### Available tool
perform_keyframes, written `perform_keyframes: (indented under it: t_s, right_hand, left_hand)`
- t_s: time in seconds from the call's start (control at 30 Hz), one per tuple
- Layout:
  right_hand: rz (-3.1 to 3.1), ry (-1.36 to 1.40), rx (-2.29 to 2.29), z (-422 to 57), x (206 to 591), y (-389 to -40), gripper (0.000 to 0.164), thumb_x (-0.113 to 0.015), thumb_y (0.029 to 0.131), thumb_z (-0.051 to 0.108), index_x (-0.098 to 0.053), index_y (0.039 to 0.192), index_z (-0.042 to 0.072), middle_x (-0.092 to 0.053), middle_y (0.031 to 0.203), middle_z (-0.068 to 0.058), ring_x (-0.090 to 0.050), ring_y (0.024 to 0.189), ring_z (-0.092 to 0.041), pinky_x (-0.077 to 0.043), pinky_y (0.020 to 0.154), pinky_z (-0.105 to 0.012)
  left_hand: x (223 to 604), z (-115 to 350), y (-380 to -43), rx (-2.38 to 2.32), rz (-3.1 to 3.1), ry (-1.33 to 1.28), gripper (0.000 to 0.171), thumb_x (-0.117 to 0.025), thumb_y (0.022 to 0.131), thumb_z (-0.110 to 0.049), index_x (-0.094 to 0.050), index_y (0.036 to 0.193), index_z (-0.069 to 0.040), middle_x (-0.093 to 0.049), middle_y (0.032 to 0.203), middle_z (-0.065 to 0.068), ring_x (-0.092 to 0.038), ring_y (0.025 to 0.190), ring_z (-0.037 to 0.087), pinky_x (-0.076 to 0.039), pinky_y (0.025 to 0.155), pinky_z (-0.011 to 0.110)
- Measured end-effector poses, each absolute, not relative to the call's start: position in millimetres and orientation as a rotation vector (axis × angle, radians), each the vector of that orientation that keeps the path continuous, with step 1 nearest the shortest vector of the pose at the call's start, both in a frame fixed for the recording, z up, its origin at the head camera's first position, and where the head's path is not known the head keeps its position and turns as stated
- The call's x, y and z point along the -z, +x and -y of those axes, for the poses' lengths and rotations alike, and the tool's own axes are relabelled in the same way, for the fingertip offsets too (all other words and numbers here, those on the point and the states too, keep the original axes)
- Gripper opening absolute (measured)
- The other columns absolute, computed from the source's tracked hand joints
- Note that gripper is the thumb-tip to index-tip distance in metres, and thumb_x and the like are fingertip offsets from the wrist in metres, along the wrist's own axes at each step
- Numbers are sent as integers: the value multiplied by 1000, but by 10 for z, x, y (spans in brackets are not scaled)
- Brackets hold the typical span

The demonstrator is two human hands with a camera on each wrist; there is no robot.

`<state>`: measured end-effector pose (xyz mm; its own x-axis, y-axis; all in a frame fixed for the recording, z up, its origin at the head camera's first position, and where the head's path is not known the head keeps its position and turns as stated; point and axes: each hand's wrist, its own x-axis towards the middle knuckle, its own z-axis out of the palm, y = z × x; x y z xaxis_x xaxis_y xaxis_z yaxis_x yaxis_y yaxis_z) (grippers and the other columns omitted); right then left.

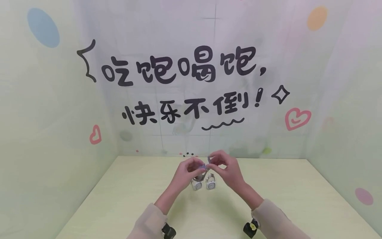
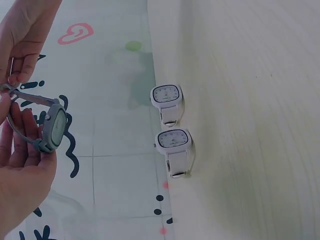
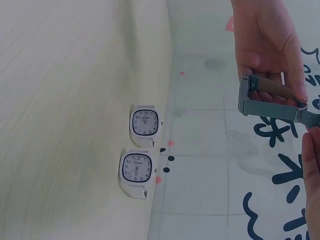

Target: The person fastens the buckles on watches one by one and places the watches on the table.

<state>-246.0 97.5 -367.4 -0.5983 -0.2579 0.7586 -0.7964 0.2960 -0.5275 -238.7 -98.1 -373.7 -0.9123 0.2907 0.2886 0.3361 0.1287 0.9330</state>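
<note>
A grey-blue wristwatch (image 2: 56,129) is held up over the back part of the table between both hands. My left hand (image 1: 188,172) holds it, fingers under the case and inside the loop of the strap. With thumb and fingers, my right hand (image 1: 229,170) pinches the strap end (image 1: 209,160) near the buckle. The right wrist view shows the strap (image 3: 272,110) looped round, its ends meeting between the two hands. Beneath the hands, two white wristwatches (image 3: 145,122) (image 3: 136,168) stand side by side on the table, dials facing me.
The pale wood-look table (image 1: 134,199) ends at a printed backdrop (image 1: 167,142) with dark lettering and hearts. Similar printed walls rise at left and right. A small black camera sits on each wrist, by the beige sleeves (image 1: 150,219).
</note>
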Motion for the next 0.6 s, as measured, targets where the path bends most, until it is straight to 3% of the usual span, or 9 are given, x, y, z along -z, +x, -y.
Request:
perform_keyframes:
  t_s: [0.2,0.4,0.6]
  right_hand:
    - [1932,1064,-1182,-1008,3664,-2458,21,-79,80,-2,-73,97,7,-75,84,-5,-68,72,-9,-57,68,-18]
    - [1890,1156,-1199,-1038,3691,-2475,11,-77,83,1,-75,92,8,-75,85,-8,-69,77,-13,-57,70,-16]
    - [1936,1150,-1127,-1037,3703,-2468,18,-79,79,-2,-75,90,11,-75,86,-3,-69,80,-14,-57,75,-17]
  left_hand:
    - [3714,991,-2369,1980,2322,-642,21,-70,92,-7,-64,108,4,-70,105,20,-65,85,5,-54,74,19]
    - [3687,1030,-2334,1981,2294,-592,20,-71,91,-6,-65,107,4,-71,104,22,-65,82,7,-56,73,22]
    - [3712,1057,-2345,1946,2292,-562,20,-72,90,-8,-66,106,2,-72,103,20,-63,80,5,-53,73,19]
